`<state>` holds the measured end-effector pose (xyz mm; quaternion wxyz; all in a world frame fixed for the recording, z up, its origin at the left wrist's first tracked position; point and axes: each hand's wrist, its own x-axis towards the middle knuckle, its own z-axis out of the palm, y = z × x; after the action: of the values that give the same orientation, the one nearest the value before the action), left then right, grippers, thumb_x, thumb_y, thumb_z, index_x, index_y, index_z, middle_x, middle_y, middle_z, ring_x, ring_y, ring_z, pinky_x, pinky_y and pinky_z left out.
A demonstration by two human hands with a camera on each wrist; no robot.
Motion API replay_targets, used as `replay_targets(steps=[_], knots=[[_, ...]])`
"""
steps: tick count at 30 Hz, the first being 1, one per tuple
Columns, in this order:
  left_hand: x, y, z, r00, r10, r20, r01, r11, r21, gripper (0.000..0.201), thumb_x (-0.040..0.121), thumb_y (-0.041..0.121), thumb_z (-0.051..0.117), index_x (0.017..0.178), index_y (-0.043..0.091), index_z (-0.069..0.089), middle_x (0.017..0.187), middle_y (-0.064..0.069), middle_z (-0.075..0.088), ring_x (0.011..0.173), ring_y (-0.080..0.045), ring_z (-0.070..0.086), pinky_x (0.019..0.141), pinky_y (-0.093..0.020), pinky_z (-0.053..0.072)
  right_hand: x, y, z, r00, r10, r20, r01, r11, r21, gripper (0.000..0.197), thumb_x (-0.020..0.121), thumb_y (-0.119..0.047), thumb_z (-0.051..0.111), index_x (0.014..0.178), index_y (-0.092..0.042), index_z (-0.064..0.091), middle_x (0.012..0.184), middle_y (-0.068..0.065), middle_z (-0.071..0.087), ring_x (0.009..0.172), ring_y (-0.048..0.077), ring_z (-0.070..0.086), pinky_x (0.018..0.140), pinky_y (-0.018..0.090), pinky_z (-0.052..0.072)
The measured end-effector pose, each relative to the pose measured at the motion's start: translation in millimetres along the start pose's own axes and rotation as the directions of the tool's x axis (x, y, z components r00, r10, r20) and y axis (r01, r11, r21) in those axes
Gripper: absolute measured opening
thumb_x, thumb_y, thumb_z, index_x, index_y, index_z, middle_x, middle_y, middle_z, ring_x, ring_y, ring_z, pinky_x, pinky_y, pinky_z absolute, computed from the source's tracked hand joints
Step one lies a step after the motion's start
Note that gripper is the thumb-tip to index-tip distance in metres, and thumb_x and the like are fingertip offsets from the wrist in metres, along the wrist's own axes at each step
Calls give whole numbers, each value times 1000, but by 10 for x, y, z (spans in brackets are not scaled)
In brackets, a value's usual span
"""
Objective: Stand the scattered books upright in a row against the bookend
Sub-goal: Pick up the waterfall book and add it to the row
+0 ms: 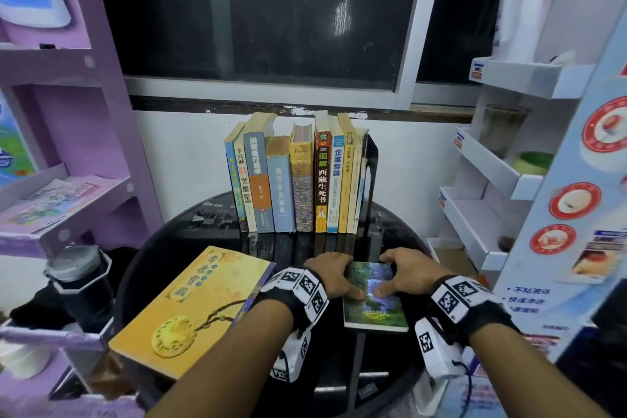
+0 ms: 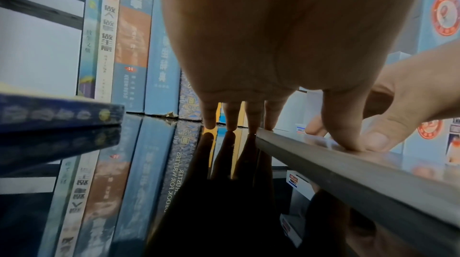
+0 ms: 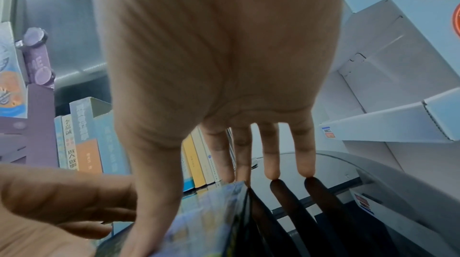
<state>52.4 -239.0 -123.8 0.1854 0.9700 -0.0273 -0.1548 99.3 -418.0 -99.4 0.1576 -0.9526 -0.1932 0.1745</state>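
Note:
A small book with a green waterfall cover [image 1: 373, 302] lies flat on the round black glass table [image 1: 217, 237]. Both hands hold its far end. My left hand [image 1: 330, 273] has its thumb on the cover and its fingertips [image 2: 231, 125] down at the far left corner. My right hand [image 1: 403, 271] grips the far right corner, thumb on top, fingertips [image 3: 271, 174] on the glass. A large yellow book [image 1: 193, 305] lies flat to the left. Several books [image 1: 291, 180] stand upright in a row against a black bookend [image 1: 372, 159] at the table's back.
A purple shelf unit [image 1: 68, 197] stands close on the left, with a grey-lidded cup [image 1: 78, 268] below it. White cardboard display shelves [image 1: 492, 180] crowd the right side. A white wall and a dark window are behind the row.

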Motion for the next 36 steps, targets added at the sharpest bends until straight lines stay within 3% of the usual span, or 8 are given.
replay_targets(steps=[4,8,12,17,21,27,31,36], knots=[[-34,19,-29,999,11,-33,-11,1000,20,90,77,58,68,148,20,28,147,-4,35,134,-26,37,110,-44,33,8,-19,11,1000,-5,-12,5,1000,-10,88,67,-41,86,139,-8,48,138,7,52,122,23,52,103,30,41],[-51,49,-34,999,10,-48,-10,1000,-9,93,72,52,75,147,21,30,140,-5,37,131,-27,38,108,-46,36,-4,-22,-4,999,-26,-22,26,1000,9,71,59,-37,91,119,-13,62,124,8,56,108,22,57,91,28,47],[-74,53,-64,999,27,-47,-32,992,-126,89,73,43,78,145,19,32,136,-5,32,128,-25,39,109,-39,36,-28,-17,-33,998,-50,-48,54,996,71,62,52,-34,94,99,-27,55,116,5,54,98,20,58,74,25,43],[-122,61,-174,988,57,-141,-99,945,-310,66,77,30,78,131,20,41,126,-4,38,108,-17,45,96,-29,39,-124,-62,-158,993,-104,-57,113,972,207,62,56,-20,94,99,-21,49,93,-4,62,81,14,56,68,26,44],[-143,44,-253,983,83,-163,-156,842,-516,59,80,25,76,122,20,34,102,-2,56,84,-16,54,68,-27,46,-184,-142,-272,982,-135,-134,162,961,223,66,55,-19,94,103,-22,48,94,-4,60,83,14,55,73,30,45],[-159,71,-319,957,72,-280,-269,578,-771,40,88,4,64,110,14,32,98,-10,56,75,-13,55,46,-15,45,-231,-261,-420,970,-142,-199,194,942,274,58,56,-16,93,97,-23,53,90,0,70,83,19,65,79,33,53],[-146,51,-380,947,91,-309,-315,462,-829,28,88,1,63,101,16,43,101,-10,59,85,-19,60,60,-22,53,-267,-302,-500,966,-181,-186,239,898,370,37,66,-13,88,93,-14,62,87,5,73,81,22,71,79,47,58],[-112,60,-440,941,119,-318,-340,326,-882,25,89,-3,59,96,17,47,93,-8,61,80,-19,62,63,-26,57,-352,-401,-608,971,-203,-123,236,873,426,10,90,-17,68,100,-17,67,90,6,73,75,21,73,65,47,61]])
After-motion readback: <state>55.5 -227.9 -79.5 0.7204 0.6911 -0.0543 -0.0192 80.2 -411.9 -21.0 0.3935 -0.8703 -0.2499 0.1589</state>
